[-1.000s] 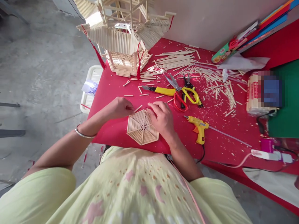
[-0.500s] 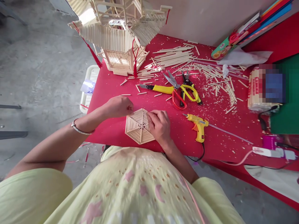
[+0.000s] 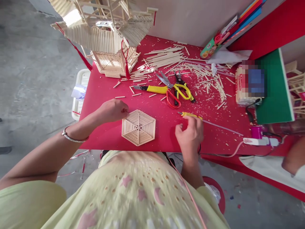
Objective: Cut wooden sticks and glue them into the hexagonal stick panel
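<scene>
A hexagonal panel of thin wooden sticks (image 3: 147,125) lies flat near the table's front edge. At its upper left corner is my left hand (image 3: 115,109), fingers curled into a pinch; what they hold, if anything, is hidden. My right hand (image 3: 190,133) is over the yellow hot glue gun (image 3: 189,114), with thumb and fingers apart and curved. It covers the gun's handle, while the nozzle and the clear glue stick (image 3: 224,127) behind it show.
Scissors (image 3: 170,90), a yellow utility knife (image 3: 154,89) and black pliers (image 3: 183,84) lie beyond the panel. Loose sticks (image 3: 164,58) and scraps spread behind them. A stick-built pagoda (image 3: 95,38) with red tassels stands back left. At right, another person's arm (image 3: 295,156) shows.
My right hand has left the panel and moved right to the glue gun, its fingers parting. My left hand stays by the panel's upper left corner. The camera view has shifted right.
</scene>
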### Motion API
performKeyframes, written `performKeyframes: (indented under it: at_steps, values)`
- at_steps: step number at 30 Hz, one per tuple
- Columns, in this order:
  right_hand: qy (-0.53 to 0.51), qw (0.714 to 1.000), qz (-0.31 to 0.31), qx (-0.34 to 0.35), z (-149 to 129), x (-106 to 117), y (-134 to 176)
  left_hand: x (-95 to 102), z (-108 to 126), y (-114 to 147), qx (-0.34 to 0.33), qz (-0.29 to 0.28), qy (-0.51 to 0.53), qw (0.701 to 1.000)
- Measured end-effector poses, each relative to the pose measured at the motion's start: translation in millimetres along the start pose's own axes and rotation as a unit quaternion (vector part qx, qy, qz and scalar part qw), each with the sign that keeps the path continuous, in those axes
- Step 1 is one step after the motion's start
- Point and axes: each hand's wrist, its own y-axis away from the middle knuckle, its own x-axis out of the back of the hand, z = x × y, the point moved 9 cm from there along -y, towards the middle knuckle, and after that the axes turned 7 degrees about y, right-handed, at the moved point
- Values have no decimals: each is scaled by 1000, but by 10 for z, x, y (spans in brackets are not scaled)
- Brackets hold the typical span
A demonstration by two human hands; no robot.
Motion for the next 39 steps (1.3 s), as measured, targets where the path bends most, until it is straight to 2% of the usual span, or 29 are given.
performKeyframes:
  at_steps: [2, 5, 9, 11, 13, 15, 17, 19, 21, 24, 26, 28, 31, 39]
  values:
    - [71, 993, -35, -87, 432, 46, 32, -8, -30, -10, 12, -2, 18, 1000]
    - [88, 978, -100, -163, 894, -37, 60, -14, -16, -16, 15, -12, 59, 998]
    - [52, 964, -160, -207, 1176, -209, 27, 8, -23, -7, 33, -16, 139, 990]
    - [-22, 965, -139, -221, 1168, -199, -3, -5, -57, -9, 48, -31, 164, 985]
    - [-136, 963, -78, -219, 1039, -97, -44, -21, -76, -23, 51, -49, 175, 982]
    - [-257, 948, -37, -185, 776, 14, -97, -37, -86, -43, 51, -68, 186, 979]
    - [-345, 928, -65, -121, 387, 48, -161, -48, -107, -58, 61, -81, 199, 975]
    - [-377, 917, -123, -48, -46, 21, -205, -60, -131, -63, 72, -91, 214, 970]
    - [-330, 933, -140, 19, -410, -19, -223, -79, -147, -57, 72, -102, 233, 964]
    - [-168, 979, -55, 106, -826, -58, -200, -108, -198, -40, 71, -114, 270, 953]
    - [-70, 984, -21, 160, -1076, -155, -125, -113, -260, -33, 80, -112, 289, 947]
    - [-9, 979, -18, 202, -1258, -273, -47, -113, -317, -31, 89, -111, 296, 945]
    - [25, 971, -16, 236, -1395, -356, 16, -114, -371, -34, 92, -112, 296, 944]
    - [35, 961, 5, 275, -1489, -330, 15, -115, -361, -31, 71, -115, 293, 947]
